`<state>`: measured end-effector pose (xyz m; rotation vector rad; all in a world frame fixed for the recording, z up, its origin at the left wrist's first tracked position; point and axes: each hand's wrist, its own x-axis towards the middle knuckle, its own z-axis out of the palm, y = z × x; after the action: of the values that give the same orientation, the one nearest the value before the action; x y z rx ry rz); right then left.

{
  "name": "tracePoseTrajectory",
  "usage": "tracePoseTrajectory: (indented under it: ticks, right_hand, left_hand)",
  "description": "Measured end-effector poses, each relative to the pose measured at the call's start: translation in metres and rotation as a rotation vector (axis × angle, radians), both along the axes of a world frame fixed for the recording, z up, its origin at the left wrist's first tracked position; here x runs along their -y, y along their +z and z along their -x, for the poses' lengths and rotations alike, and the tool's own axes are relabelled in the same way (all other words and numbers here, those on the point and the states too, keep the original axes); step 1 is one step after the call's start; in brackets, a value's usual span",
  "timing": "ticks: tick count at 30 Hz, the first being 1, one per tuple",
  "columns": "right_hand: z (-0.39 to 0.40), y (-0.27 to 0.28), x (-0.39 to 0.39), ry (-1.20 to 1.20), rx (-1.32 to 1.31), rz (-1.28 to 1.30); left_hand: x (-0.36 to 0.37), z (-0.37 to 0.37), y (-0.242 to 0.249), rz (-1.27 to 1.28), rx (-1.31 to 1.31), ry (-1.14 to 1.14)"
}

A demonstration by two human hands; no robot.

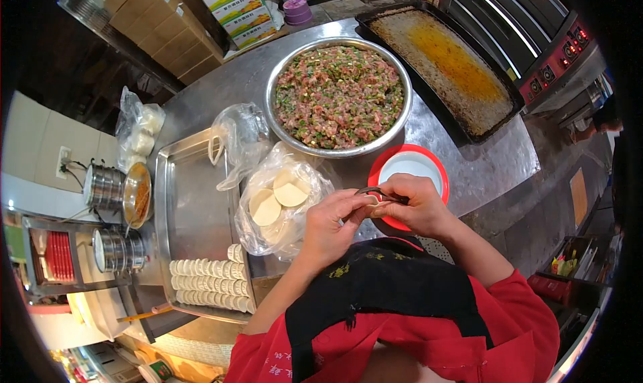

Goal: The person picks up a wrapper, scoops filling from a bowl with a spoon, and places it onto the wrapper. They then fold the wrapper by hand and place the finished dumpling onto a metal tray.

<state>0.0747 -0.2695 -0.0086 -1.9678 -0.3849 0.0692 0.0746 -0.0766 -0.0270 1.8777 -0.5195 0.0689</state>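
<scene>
Evidently both hands work on one small dough piece (379,205), which sits on the near side of the steel bowl (335,152), a little to its right. The left hand (339,221) is mostly closed, thumb and fingertips pinching the dough; the right hand (416,203) is curled too, gripping the dough's other side, with a slim dark tool (383,194) lying across its fingers. How firmly each presses cannot be told.

The dough is probably light, soft and slightly tacky, easily torn or squashed, so it is best held lightly by its edge, away from the middle.

Counted around the bowl: one mass of meat filling (338,95) inside it; one red-rimmed basin (374,172) just to its near right; one black pan (429,95) to its right; one plastic bag (295,241) to its near left, seemingly with three piles of dough rounds (291,187); and one metal tray (201,209) farther left, bearing three rows of folded pieces (207,282) plus one above, overlapping too closely for an exact total.
</scene>
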Motion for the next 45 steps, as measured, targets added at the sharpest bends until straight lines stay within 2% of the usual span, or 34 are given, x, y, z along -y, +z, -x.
tracePoseTrajectory:
  ticks: [4, 9, 14, 16, 20, 23, 26, 31, 33, 38, 40, 43, 45]
  right_hand:
    - [0.0, -0.01, -0.001, 0.029, 0.073, -0.007]
    - [0.003, -0.014, -0.003, -0.03, 0.198, 0.023]
    - [0.0, -0.011, -0.002, 0.006, 0.173, 0.019]
    - [0.0, -0.009, -0.002, 0.024, 0.156, 0.022]
    - [0.0, -0.01, -0.002, 0.044, 0.166, 0.034]
    - [0.003, -0.01, -0.001, 0.032, 0.156, 0.082]
    - [0.002, -0.011, -0.002, 0.006, 0.154, 0.039]
    - [-0.001, -0.006, -0.004, 0.024, 0.141, 0.012]
    - [-0.001, -0.005, -0.005, 0.077, 0.162, -0.002]
    - [0.002, -0.01, -0.003, 0.035, 0.18, 0.057]
    - [0.002, -0.01, -0.004, 0.005, 0.186, 0.03]
    - [0.001, -0.008, -0.005, 0.02, 0.246, 0.004]
    - [0.001, -0.006, -0.006, 0.022, 0.133, -0.012]
  left_hand:
    - [-0.002, -0.003, -0.001, -0.002, 0.08, -0.092]
    - [-0.002, -0.001, 0.004, -0.01, 0.041, -0.038]
    - [-0.003, 0.001, -0.002, -0.034, 0.06, 0.054]
    - [-0.003, -0.001, -0.001, -0.025, 0.102, -0.042]
    - [-0.001, -0.001, 0.0, -0.048, 0.164, -0.074]
    - [0.0, 0.002, 0.008, -0.012, 0.051, -0.061]
    - [-0.003, 0.004, 0.009, -0.05, -0.062, 0.067]
    - [-0.003, 0.002, 0.006, -0.074, 0.117, 0.005]
    - [-0.001, 0.002, 0.006, -0.061, 0.125, -0.004]
    - [-0.003, 0.003, 0.007, -0.049, 0.143, -0.003]
    - [-0.005, 0.005, 0.007, -0.057, 0.02, 0.072]
    - [-0.005, 0.005, 0.005, -0.085, 0.102, 0.041]
    - [-0.004, 0.006, 0.006, -0.084, 0.115, 0.028]
